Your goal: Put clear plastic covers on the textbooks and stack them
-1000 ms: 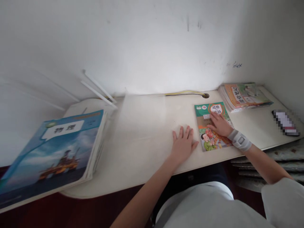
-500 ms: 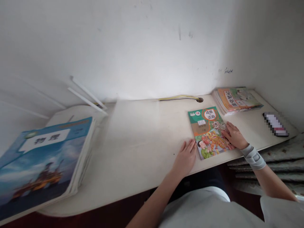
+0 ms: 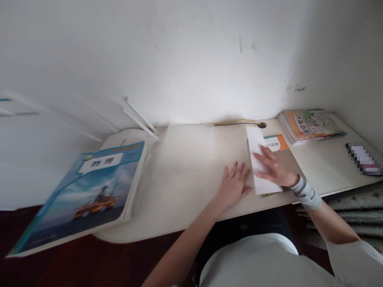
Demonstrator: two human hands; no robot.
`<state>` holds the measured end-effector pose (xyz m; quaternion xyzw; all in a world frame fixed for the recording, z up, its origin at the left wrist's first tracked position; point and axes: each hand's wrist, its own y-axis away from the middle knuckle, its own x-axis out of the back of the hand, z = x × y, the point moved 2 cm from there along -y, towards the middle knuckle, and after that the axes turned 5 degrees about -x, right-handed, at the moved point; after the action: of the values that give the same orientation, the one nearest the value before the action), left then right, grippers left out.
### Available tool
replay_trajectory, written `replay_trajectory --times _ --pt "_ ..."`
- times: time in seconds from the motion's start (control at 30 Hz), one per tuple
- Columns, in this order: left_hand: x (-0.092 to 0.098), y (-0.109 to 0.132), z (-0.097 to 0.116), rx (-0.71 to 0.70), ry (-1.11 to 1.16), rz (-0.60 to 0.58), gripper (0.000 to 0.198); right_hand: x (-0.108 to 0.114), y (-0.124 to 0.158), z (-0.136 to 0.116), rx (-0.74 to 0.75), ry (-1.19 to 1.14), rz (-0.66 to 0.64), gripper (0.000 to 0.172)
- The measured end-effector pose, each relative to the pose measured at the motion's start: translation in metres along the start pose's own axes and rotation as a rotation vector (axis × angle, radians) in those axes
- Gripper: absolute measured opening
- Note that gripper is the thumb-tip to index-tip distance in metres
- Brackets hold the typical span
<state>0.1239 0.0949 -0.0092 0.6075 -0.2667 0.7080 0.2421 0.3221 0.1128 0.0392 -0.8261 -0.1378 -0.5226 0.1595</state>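
A booklet [image 3: 289, 159] lies on the white desk in front of me, its cover turned over to the left so that a white inner side [image 3: 254, 139] shows. My right hand [image 3: 273, 169], with a grey band at the wrist, presses on this white side with its fingers spread. Left of the booklet, my left hand [image 3: 233, 185] rests on the desk top with its fingers apart and holds nothing. Its thumb is close to the white page's edge.
A blue physics book [image 3: 98, 195] on a thick stack stands at the left end of the desk [image 3: 179, 191]. At the right are a stack of booklets [image 3: 314, 125] and a phone [image 3: 364, 158]. Yellow cables [image 3: 236, 121] run along the wall into a round hole [image 3: 262, 125].
The booklet's illustrated front cover has been swung over to the left. My right hand has moved left onto the white side, and my left hand has spread its fingers. The view has shifted left.
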Motion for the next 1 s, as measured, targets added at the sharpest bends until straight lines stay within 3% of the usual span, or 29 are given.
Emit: replay_trajectory --times 0.13,0.4,0.63,0.87,0.93,1.0 --pt "-0.001 0.007 -0.034 0.164 -0.014 -0.059 0.082 -0.036 -0.022 -0.021 -0.117 0.237 0.016 0.066" --pt "-0.002 0.014 -0.044 0.175 0.192 -0.03 0.068 -0.04 -0.022 -0.026 -0.161 0.337 0.053 0.056" --pt "0.004 0.022 -0.051 0.235 0.453 0.09 0.058 -0.047 -0.03 -0.052 -0.115 0.358 0.115 0.056" --pt "-0.007 0.023 -0.054 0.254 0.464 0.258 0.052 -0.062 -0.032 -0.074 -0.077 0.35 0.126 0.053" --pt "0.001 0.023 -0.059 0.252 0.414 0.339 0.048 -0.064 -0.031 -0.076 -0.079 0.34 0.084 0.054" --pt "0.022 0.02 -0.069 0.229 0.329 0.424 0.045 -0.065 -0.031 -0.077 -0.088 0.332 0.04 0.055"
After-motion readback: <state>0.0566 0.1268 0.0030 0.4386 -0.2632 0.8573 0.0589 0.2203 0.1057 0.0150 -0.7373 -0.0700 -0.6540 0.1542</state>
